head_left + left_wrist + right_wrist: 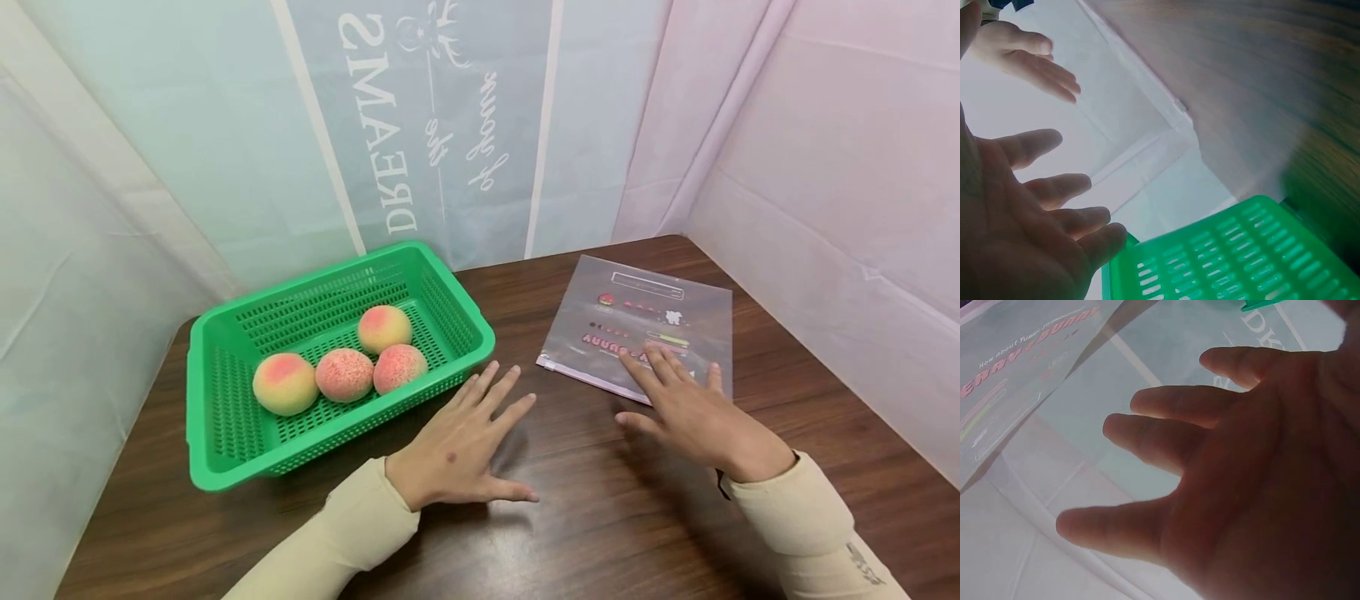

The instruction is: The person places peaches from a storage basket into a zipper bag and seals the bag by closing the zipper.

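My left hand (461, 446) is spread palm down beside the front right side of a green plastic basket (480, 333), holding nothing. Several peaches lie inside on the basket's slotted floor: a yellow-pink one (286, 384) at the left, a speckled red one (344, 375) in the middle, another speckled one (401, 369) and a yellow-pink one (385, 330) at the right. My right hand (686, 421) has its fingers stretched over the near edge of a clear zip bag (570, 308) printed with pink lettering. In the right wrist view its palm (1247, 469) is bare.
Dark brown wooden table (570, 533) runs under everything. Pale curtains (480, 125) hang close along its back and both sides; the back one carries white lettering. The bag's slider (547, 363) sits at its left front corner.
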{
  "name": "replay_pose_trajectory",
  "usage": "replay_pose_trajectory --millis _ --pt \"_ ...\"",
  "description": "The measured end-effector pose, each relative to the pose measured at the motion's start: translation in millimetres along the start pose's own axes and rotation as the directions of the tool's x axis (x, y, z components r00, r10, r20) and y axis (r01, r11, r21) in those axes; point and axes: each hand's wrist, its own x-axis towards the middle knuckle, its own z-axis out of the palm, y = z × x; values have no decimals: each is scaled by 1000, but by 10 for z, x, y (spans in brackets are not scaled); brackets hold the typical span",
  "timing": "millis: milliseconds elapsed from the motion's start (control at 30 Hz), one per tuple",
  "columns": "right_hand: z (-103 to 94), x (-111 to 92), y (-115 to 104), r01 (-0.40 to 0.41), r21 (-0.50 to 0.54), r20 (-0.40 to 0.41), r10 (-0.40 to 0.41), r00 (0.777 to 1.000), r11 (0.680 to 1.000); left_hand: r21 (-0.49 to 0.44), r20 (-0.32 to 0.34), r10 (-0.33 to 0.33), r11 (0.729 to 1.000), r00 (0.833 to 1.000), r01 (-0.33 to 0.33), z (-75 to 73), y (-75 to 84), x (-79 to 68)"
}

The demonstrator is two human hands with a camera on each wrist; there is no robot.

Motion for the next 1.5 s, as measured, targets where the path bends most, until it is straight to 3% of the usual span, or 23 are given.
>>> replay_pose_trajectory --millis 267,767,1500 --pt "22 12 40 11 -30 -33 -12 999 999 19 7 3 1000 1000 -3 4 29 80" --pt "18 47 102 -15 -31 -16 14 1000 999 30 4 12 999 1000 -12 30 92 276" --pt "112 91 167 -6 -12 -18 6 1000 1000 54 50 -14 998 999 11 81 140 475"
